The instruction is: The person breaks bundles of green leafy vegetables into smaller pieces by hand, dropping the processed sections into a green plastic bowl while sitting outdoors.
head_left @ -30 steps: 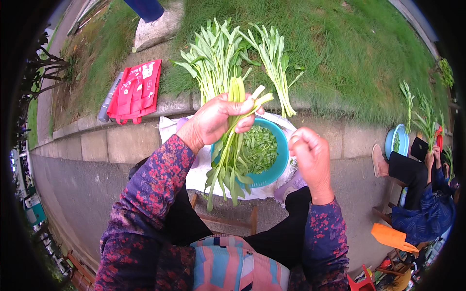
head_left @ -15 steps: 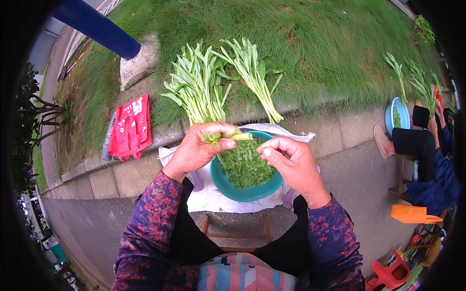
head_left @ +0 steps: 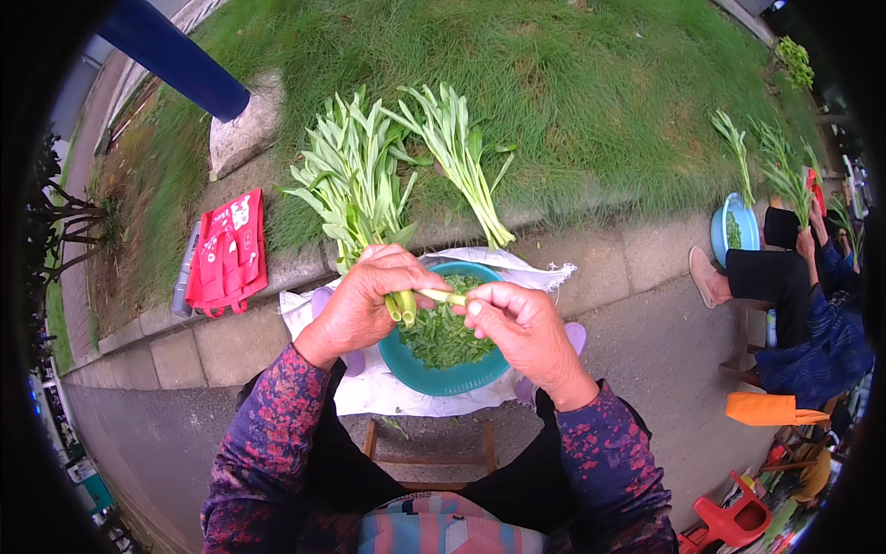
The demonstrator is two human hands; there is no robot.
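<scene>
My left hand [head_left: 365, 300] grips green stalks [head_left: 401, 307], cut ends showing near its thumb. My right hand [head_left: 521, 337] pinches a pale stalk [head_left: 443, 297] between thumb and fingers, just right of the left hand. Both are over a teal bowl [head_left: 443, 383] of chopped leaves [head_left: 434, 340], on a white sack [head_left: 365, 397] between my purple shoes [head_left: 573, 337]. Beyond the bowl, a large leafy bunch [head_left: 341, 175] and a smaller one [head_left: 461, 175] lie along the grass edge.
A red bag [head_left: 226, 258] and grey cylinder [head_left: 185, 282] are left; behind stand a blue pole [head_left: 171, 60] and stone [head_left: 240, 129]. At right, another person [head_left: 794, 342] holds greens beside a light blue bowl [head_left: 722, 240], near an orange bag [head_left: 761, 408] and red stool [head_left: 729, 517].
My left hand has lowered and turned, so the stalk ends point toward me. My right hand has risen and moved leftward, and now pinches a stalk beside the left hand.
</scene>
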